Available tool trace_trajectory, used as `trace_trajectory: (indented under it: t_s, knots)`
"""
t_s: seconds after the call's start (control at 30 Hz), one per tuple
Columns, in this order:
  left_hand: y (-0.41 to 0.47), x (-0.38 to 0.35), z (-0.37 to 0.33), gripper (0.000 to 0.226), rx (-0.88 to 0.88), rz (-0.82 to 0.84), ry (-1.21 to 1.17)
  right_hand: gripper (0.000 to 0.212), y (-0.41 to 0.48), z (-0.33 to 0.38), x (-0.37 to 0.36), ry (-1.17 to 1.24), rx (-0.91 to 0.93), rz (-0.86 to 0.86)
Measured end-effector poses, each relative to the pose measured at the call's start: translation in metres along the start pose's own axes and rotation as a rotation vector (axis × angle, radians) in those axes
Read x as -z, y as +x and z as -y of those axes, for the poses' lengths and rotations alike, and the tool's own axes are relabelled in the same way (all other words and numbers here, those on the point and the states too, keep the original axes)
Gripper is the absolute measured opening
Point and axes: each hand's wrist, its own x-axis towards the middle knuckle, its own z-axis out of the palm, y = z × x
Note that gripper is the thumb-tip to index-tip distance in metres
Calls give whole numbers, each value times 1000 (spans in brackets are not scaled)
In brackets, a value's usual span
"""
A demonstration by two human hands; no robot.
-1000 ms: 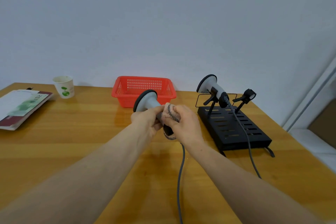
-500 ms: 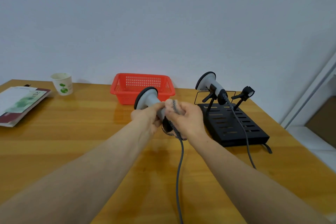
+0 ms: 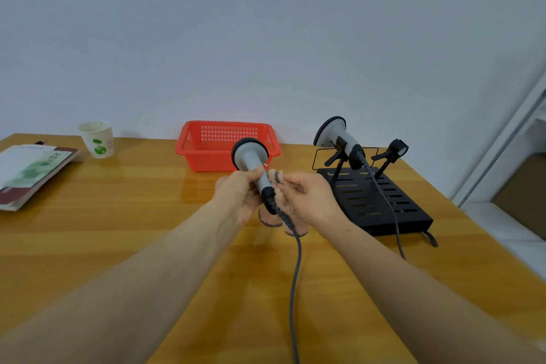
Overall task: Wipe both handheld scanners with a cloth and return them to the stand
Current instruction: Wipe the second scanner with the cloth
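My left hand point(image 3: 236, 195) grips the grey handle of a handheld scanner point(image 3: 250, 159), head up and pointing away, above the table's middle. Its grey cable point(image 3: 295, 281) hangs toward me. My right hand point(image 3: 310, 196) holds a pinkish cloth with a dark patterned edge point(image 3: 276, 213) against the handle's lower, black end. A second grey scanner point(image 3: 336, 134) rests in the left cradle of the black stand point(image 3: 384, 204) at the right. The stand's right cradle point(image 3: 394, 151) holds nothing.
A red plastic basket point(image 3: 206, 142) stands behind the held scanner. A paper cup point(image 3: 97, 139) and a booklet point(image 3: 29, 171) lie at the far left. The second scanner's cable point(image 3: 390, 210) runs over the stand. The table's right edge is just beyond the stand.
The cloth hand has slid down from the scanner's neck to the handle's lower end. The scanner has turned more upright, its head facing away.
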Motion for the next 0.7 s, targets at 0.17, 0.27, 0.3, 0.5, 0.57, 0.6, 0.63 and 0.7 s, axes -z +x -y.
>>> trace_trajectory:
  t_s: [0.17,0.27,0.3,0.5,0.57,0.6,0.63,0.7]
  knots:
    - [-6,-1,3,11,-45,-16,33,22,2,-13,9,-272,106,125]
    - [-7,-2,2,15,-56,-20,43,20,-1,-20,16,-606,163,248]
    - [-7,-4,1,15,-57,-9,49,20,0,-24,19,-638,152,235]
    - [-10,-10,-1,15,-57,21,80,22,-1,-14,22,-153,105,-77]
    - [-11,-10,2,20,-43,32,66,21,-6,-12,15,-236,250,-51]
    - [-12,-11,2,21,-37,36,65,20,-7,-18,14,-337,270,-19]
    - [-13,-11,3,22,-33,44,59,21,-6,-24,16,-461,234,25]
    - [-15,-10,3,22,-30,66,46,20,1,-37,22,-554,43,75]
